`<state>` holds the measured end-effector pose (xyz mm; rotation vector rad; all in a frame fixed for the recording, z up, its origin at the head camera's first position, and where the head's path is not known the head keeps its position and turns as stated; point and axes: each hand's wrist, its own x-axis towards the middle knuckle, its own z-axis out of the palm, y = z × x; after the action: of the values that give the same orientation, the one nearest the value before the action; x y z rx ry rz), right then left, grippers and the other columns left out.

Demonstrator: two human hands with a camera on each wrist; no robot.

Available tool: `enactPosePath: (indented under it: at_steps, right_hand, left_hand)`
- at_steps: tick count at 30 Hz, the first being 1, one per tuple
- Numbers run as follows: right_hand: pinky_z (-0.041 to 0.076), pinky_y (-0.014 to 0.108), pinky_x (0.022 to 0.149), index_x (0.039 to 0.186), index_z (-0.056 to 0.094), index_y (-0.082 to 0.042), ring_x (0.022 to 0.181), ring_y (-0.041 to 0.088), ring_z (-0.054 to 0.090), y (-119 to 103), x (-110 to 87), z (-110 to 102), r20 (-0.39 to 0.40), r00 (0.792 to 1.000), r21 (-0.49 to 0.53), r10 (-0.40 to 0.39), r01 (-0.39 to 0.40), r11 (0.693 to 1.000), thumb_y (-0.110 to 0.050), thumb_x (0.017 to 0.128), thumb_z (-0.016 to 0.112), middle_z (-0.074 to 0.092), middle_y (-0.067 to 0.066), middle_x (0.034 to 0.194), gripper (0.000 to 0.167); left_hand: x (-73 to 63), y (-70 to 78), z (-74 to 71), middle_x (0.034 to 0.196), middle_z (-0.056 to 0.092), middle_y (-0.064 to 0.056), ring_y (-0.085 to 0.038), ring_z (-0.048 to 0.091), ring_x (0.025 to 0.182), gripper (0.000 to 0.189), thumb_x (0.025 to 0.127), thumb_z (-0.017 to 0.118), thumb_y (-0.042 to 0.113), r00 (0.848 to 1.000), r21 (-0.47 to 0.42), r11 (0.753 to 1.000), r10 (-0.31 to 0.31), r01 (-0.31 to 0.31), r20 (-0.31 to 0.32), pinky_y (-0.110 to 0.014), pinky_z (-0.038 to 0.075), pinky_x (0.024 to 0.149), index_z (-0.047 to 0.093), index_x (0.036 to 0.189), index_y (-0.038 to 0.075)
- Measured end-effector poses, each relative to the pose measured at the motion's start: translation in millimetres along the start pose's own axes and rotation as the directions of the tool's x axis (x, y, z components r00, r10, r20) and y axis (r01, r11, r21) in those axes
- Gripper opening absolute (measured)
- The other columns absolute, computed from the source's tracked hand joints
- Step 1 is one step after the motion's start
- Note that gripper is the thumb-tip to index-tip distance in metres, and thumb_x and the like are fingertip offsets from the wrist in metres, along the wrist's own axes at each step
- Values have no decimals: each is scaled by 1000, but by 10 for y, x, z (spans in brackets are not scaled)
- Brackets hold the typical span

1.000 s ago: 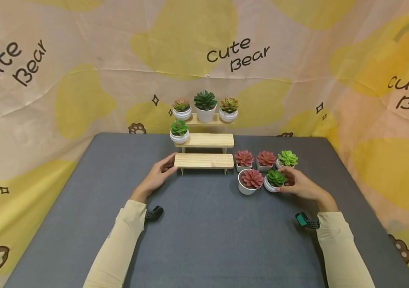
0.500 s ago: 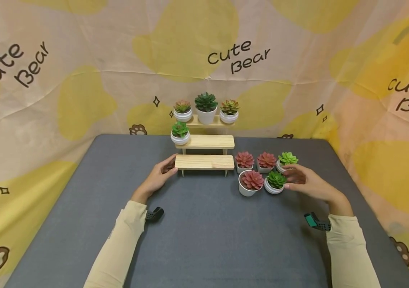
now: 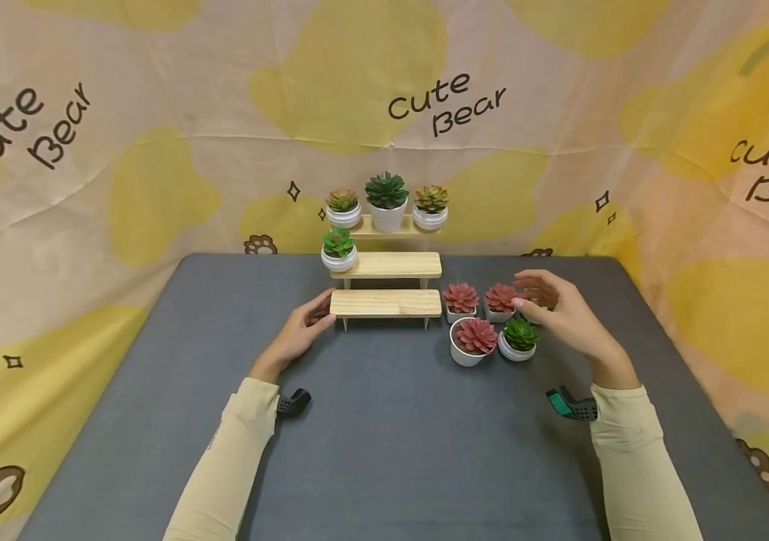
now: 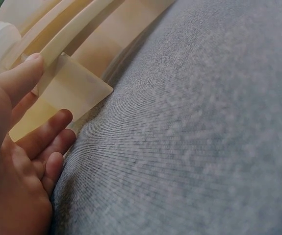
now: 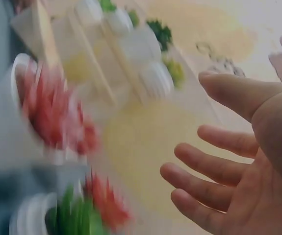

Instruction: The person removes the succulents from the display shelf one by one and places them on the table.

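At the left end of a three-step wooden plant stand (image 3: pixel 386 303), my left hand (image 3: pixel 298 330) grips the lowest step; in the left wrist view the thumb (image 4: pixel 25 73) lies on the plank's edge. My right hand (image 3: pixel 563 312) hovers over the right-hand group of potted artificial succulents, fingers spread and holding nothing. It mostly covers the light green succulent at the back right. Close by stand a dark green succulent (image 3: pixel 521 335) in a ribbed white pot and red succulents (image 3: pixel 501 298), (image 3: pixel 461 299) in square pots. Another red succulent (image 3: pixel 475 336) sits in a taller round pot.
Three succulents stand on the top step, the middle one (image 3: pixel 387 199) largest. A green succulent (image 3: pixel 339 246) occupies the left end of the middle step. Behind the grey table (image 3: pixel 384 451) hangs a printed yellow cloth (image 3: pixel 492 45).
My right hand has let go of the dark green succulent's pot, drawn back right, then moved up and left over the light green one. The left hand has stayed on the stand.
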<state>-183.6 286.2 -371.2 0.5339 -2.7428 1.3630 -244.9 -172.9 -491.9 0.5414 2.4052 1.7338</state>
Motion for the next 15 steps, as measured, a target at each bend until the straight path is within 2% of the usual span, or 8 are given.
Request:
enactPosePath:
  at_steps: [4,7,11,15]
  right_hand:
    - [50,16,86,139,53,-2,114,22,63,-230,219,145,38,998,36,-54,53,998,-13,101,62,62,22,135,41]
    - [53,27,90,140,53,-2,117,32,63,-425,351,277,94,993,72,-78,72,995,-12,100,64,61,21,136,43]
    - [51,46,98,143,51,-4,122,35,62,-660,525,454,166,981,130,-104,83,988,-14,100,65,59,20,138,46]
    - [49,52,103,145,49,-6,128,36,58,-798,743,630,226,968,189,-110,67,980,-17,101,64,55,20,143,47]
  left_hand:
    - [1,10,-1,154,48,-22,-37,49,137,60,105,55,16,1000,-1,1000,3,-3,4,-31,42,106,32,159,7]
    - [-3,4,2,154,48,-22,-37,49,138,59,105,55,16,1000,-5,1000,1,-1,6,-24,42,104,32,159,8]
    - [-7,-11,9,153,48,-23,-37,48,139,59,105,55,16,1000,-3,1000,-3,3,5,-17,41,100,32,159,8]
    - [1,2,14,153,48,-22,-36,48,139,59,105,56,16,1000,-3,1000,-11,11,-5,-17,41,100,33,159,8]
